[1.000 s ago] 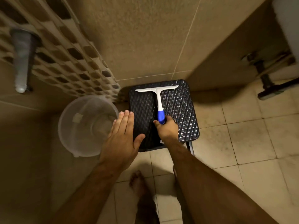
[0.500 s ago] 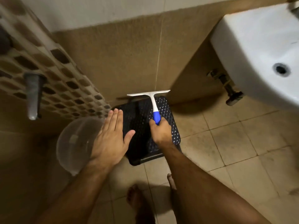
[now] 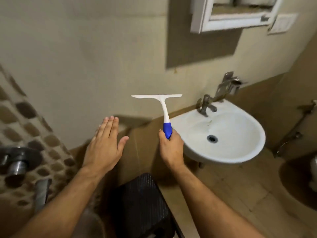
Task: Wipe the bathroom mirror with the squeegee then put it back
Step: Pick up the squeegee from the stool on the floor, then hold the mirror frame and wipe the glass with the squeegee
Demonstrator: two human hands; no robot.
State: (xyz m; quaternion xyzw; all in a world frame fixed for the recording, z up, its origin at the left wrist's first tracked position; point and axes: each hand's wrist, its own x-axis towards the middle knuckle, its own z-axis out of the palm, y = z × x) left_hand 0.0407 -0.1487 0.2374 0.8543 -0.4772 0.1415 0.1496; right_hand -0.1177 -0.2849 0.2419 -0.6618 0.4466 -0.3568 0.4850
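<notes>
Squeegee in hand is the smallest part of a scene best read from the big things down. The wall fills the upper frame; high at the right hangs the white-framed mirror, only its lower part in view. Below it sits the sink with its tap, and a dark stool stands at the bottom centre.

The left hand hovers flat in the air, fingers straight and close together, thumb out, holding nothing. The right hand is wrapped round the blue grip.

The squeegee is in mid-air, just left of the sink and well below the mirror. Its handle runs nearly upright, leaning slightly left; the white blade is on top, its long axis level.

Judging by this, the step is carrying the tool to the mirror; wiping has not begun. The next move calls for raising it up and to the right, then laying the blade flat against the glass.
</notes>
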